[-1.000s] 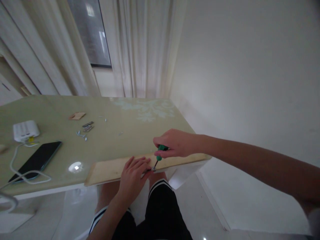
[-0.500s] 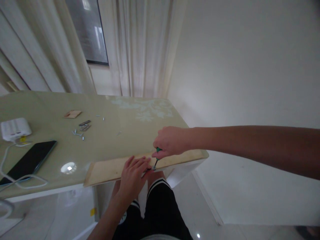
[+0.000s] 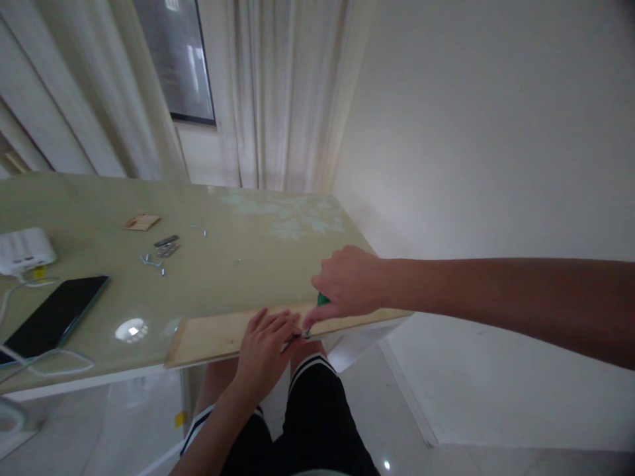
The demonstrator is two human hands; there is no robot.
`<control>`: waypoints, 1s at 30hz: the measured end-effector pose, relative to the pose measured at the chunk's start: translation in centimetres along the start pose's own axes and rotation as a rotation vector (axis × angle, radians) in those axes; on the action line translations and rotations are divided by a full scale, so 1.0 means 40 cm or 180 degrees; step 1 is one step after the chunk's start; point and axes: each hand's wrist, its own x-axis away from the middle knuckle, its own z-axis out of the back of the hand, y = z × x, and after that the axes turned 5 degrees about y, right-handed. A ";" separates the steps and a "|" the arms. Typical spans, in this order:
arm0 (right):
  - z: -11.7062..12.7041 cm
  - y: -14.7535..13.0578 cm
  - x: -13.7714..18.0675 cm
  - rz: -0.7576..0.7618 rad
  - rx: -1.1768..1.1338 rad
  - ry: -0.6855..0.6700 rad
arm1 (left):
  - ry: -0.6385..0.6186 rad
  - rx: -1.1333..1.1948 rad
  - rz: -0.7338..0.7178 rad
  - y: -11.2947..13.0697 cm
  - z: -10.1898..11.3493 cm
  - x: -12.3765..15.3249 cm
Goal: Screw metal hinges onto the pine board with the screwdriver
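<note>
A long pale wooden board (image 3: 211, 336) lies along the near edge of the greenish table (image 3: 238, 244). My left hand (image 3: 265, 349) rests on the board's near edge, fingers curled and pressed around a small metal fitting (image 3: 297, 336). My right hand (image 3: 347, 285) is closed around a green-handled screwdriver (image 3: 322, 300), mostly hidden under the fingers. The screwdriver's tip points down at the fitting beside my left fingertips.
Loose screws and small metal parts (image 3: 161, 254) lie mid-table with a small wooden piece (image 3: 141, 222). A black phone (image 3: 52, 317), a white cable (image 3: 44, 360) and a white power bank (image 3: 22, 251) sit at the left. Curtains and a window stand behind; tiled floor below.
My right hand has lowered over the screwdriver, covering more of the green handle. My right forearm has swung up across the view. The left hand has stayed on the board.
</note>
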 end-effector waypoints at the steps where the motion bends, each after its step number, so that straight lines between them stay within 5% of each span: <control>1: -0.001 0.002 -0.007 -0.0442 -0.0119 -0.0122 | 0.0011 -0.0011 -0.0006 0.001 0.000 0.000; 3: -0.004 0.014 -0.024 -0.0958 -0.0430 -0.0533 | 0.0029 -0.0035 -0.0008 0.003 0.000 -0.001; 6: -0.007 0.036 -0.040 -0.0830 -0.0458 -0.0717 | 0.0038 -0.0074 0.0009 0.007 0.001 -0.001; 8: -0.004 0.036 -0.037 -0.0245 -0.0123 -0.0418 | 0.0062 -0.0098 -0.0004 0.009 0.003 -0.002; 12: 0.011 0.008 -0.008 0.2075 0.0411 0.0109 | 0.0105 -0.0138 -0.0012 0.013 0.008 -0.007; 14: 0.014 0.001 0.001 0.2512 0.0432 0.0289 | 0.0109 -0.0155 0.0001 0.013 0.010 -0.009; 16: 0.011 0.007 0.000 0.1922 0.0208 0.0220 | 0.0122 -0.0156 -0.0007 0.011 0.010 -0.010; 20: -0.008 0.037 -0.027 -0.0239 -0.0976 -0.0432 | 0.0066 -0.0101 -0.0066 0.003 0.006 -0.006; 23: -0.020 0.047 -0.044 -0.0845 -0.1201 -0.0765 | -0.0001 -0.0112 -0.0106 -0.001 0.004 -0.004; 25: -0.025 0.036 -0.040 -0.0440 -0.0738 -0.0386 | 0.0012 -0.0149 -0.0109 -0.001 0.005 -0.005; 30: -0.026 -0.011 0.004 0.2303 0.0258 0.0159 | -0.0036 -0.0181 -0.0070 0.003 0.011 -0.008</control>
